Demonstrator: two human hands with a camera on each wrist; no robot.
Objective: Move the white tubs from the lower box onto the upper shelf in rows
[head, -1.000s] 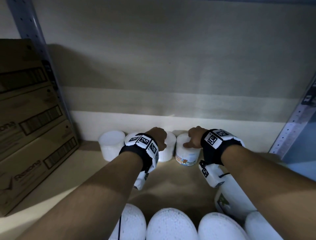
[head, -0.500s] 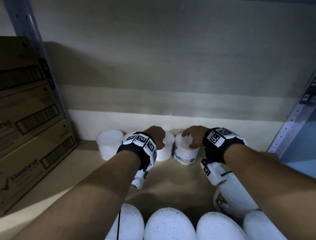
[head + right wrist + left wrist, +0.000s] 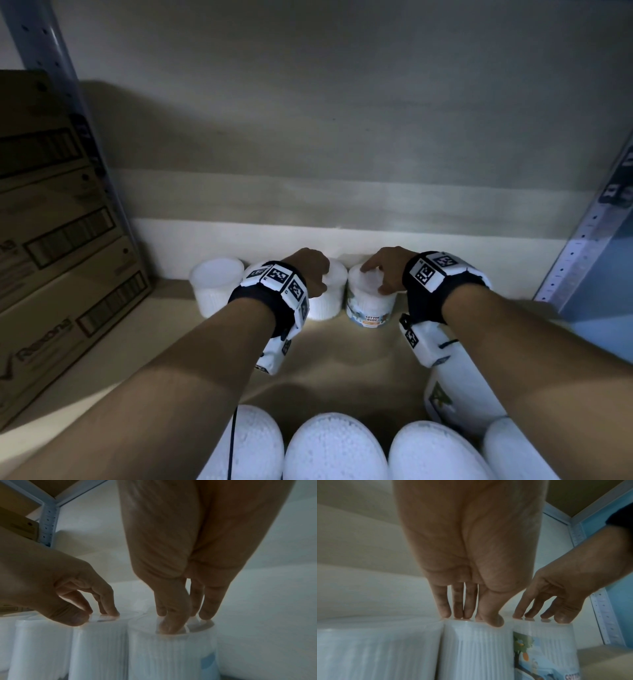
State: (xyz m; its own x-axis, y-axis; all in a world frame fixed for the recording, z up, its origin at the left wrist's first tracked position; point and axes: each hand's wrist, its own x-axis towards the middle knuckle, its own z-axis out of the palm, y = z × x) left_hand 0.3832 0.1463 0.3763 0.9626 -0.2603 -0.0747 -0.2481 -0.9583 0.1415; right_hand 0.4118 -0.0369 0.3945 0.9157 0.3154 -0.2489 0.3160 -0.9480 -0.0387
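A row of white tubs stands at the back of the brown shelf point(image 3: 342, 353), against the wall. My left hand point(image 3: 313, 274) rests its fingertips and thumb on the lid of one tub point(image 3: 325, 305). The left wrist view shows the same hand point(image 3: 471, 616) on that tub point(image 3: 476, 649). My right hand point(image 3: 383, 270) touches the lid of the neighbouring labelled tub point(image 3: 370, 308) with straight fingers, as the right wrist view also shows point(image 3: 181, 620). Another tub point(image 3: 215, 291) stands at the far left, and my left wrist partly hides one more. Several more white tubs point(image 3: 335, 448) fill the bottom of the head view.
Stacked cardboard boxes point(image 3: 61, 240) fill the shelf's left side. Metal shelf uprights stand at the left point(image 3: 58, 68) and right point(image 3: 589, 233). A white labelled container point(image 3: 459, 394) sits under my right forearm. Bare shelf lies right of the labelled tub.
Both hands stay on the same two tubs. My right fingers have slid further onto the labelled tub's lid, and that tub now stands a little closer to its neighbour.
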